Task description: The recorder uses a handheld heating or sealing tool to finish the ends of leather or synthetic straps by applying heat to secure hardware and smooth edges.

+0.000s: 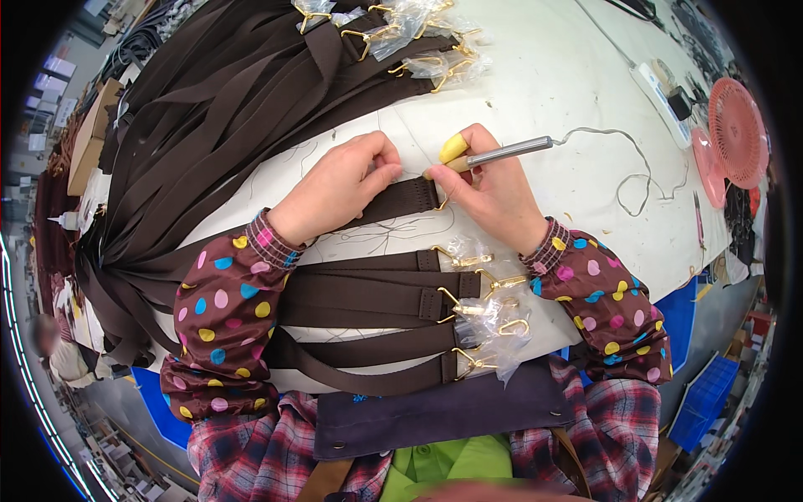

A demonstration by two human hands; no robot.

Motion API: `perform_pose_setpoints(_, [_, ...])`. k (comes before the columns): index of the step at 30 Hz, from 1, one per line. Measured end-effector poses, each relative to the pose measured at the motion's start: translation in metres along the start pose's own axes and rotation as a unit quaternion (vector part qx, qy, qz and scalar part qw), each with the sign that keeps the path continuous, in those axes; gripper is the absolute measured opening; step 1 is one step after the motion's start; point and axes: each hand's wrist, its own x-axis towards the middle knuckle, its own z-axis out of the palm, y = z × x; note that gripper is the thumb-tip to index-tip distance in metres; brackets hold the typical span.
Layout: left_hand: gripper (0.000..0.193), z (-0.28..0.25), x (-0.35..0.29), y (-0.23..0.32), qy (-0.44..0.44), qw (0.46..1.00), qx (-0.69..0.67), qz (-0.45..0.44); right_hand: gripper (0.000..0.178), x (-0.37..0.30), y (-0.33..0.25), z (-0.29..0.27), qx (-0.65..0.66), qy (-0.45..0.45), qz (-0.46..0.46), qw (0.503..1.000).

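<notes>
My left hand [339, 184] presses down on a brown webbing strap [393, 201] that lies across the white table [535, 92]. My right hand [489, 188] grips a metal pen-shaped heated tool [506, 151] with a thin cord, its tip at the strap's end by a gold clasp. A yellow cover sits on my right forefinger [452, 147]. Both forearms wear brown sleeve covers with coloured dots.
Several finished brown straps with plastic-wrapped gold clasps [481, 305] lie near the table's front edge. A big heap of brown straps [217, 109] fills the left and far side. A power strip [657, 92] and a pink fan [736, 134] stand at the right. Blue crates [711, 393] sit below.
</notes>
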Motion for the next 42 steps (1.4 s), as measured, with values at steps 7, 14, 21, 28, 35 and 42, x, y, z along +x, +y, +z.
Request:
perform_pose_setpoints(7, [0.015, -0.002, 0.013, 0.005, 0.036, 0.987, 0.122, 0.097, 0.021, 0.000, -0.001, -0.010, 0.021, 0.081, -0.019, 0.996])
perform_pose_setpoints(14, [0.014, -0.003, 0.040, 0.002, -0.039, 0.969, 0.206, 0.132, 0.020, -0.005, -0.002, -0.013, 0.063, 0.091, -0.020, 0.994])
perform_pose_setpoints(21, [0.012, -0.012, 0.017, -0.017, 0.247, 0.826, 0.503, 0.054, 0.018, -0.007, -0.008, -0.014, 0.043, 0.071, -0.024, 0.996])
perform_pose_setpoints(28, [0.031, -0.008, -0.021, 0.018, 0.156, 0.919, 0.345, 0.111, 0.017, -0.007, -0.007, -0.019, 0.039, 0.101, -0.059, 0.992])
perform_pose_setpoints(35, [0.032, -0.001, -0.023, 0.016, 0.039, 0.978, 0.203, 0.043, 0.018, -0.013, -0.020, -0.018, 0.067, 0.091, -0.081, 0.990])
perform_pose_setpoints(42, [0.027, 0.017, -0.029, 0.018, 0.119, 0.931, 0.315, 0.137, 0.018, -0.020, -0.026, -0.018, 0.076, 0.036, -0.052, 0.995])
